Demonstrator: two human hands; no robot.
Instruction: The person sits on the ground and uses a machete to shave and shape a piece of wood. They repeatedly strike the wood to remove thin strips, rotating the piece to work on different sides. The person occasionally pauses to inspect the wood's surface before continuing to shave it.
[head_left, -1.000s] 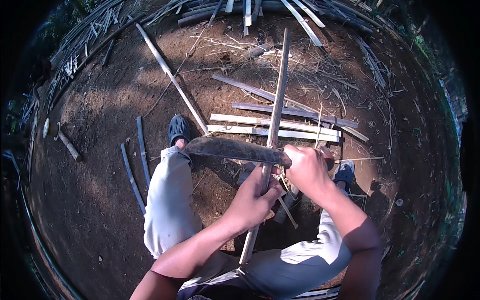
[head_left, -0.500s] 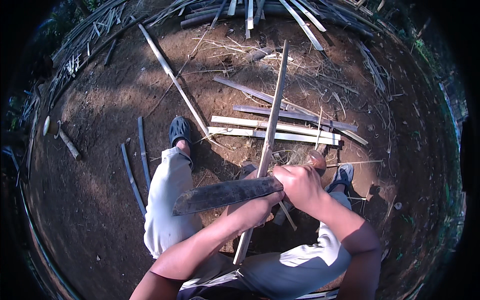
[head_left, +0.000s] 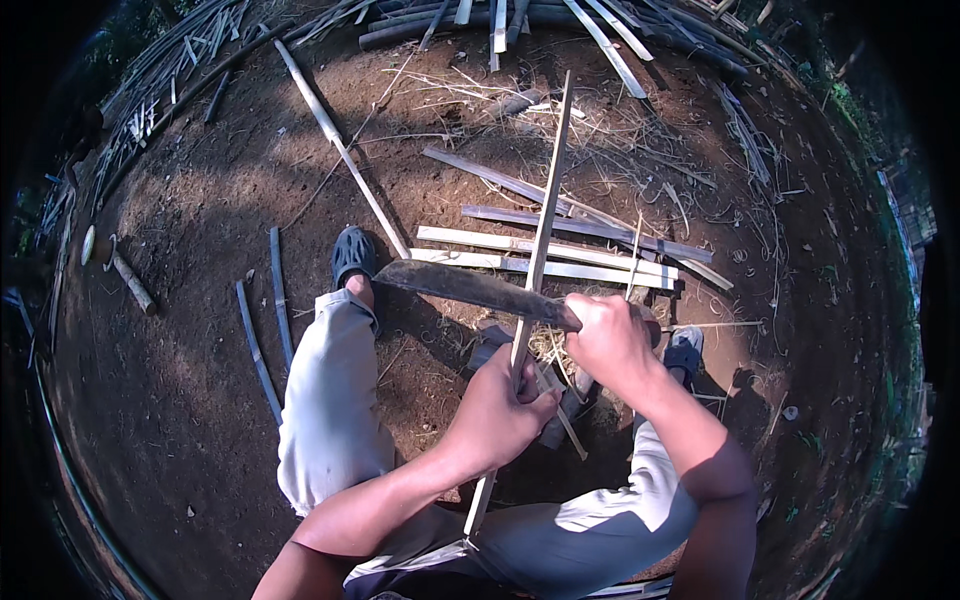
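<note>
My left hand (head_left: pixel 497 412) is closed around a long bamboo strip (head_left: pixel 552 190), which runs from my lap up and away past the middle of the view. The fingers wrap it at about knee height. In my right hand (head_left: pixel 612 342) is a machete (head_left: pixel 465 288), gripped by its handle, with the broad dark blade pointing left. The blade crosses the strip just beyond my left hand; whether its edge bites into the strip I cannot tell. Most of the handle is hidden by my right fingers.
Several split bamboo strips (head_left: pixel 560 262) lie crosswise on the earth beyond my hands. A longer pole (head_left: pixel 345 150) and two dark strips (head_left: pixel 262 355) lie to the left. Stacked bamboo (head_left: pixel 440 30) lines the far edge. My shod feet (head_left: pixel 352 255) stand either side.
The machete has moved away from me along the strip and its tip has swung farther out. My left hand, partly covered by the blade before, now shows plainly.
</note>
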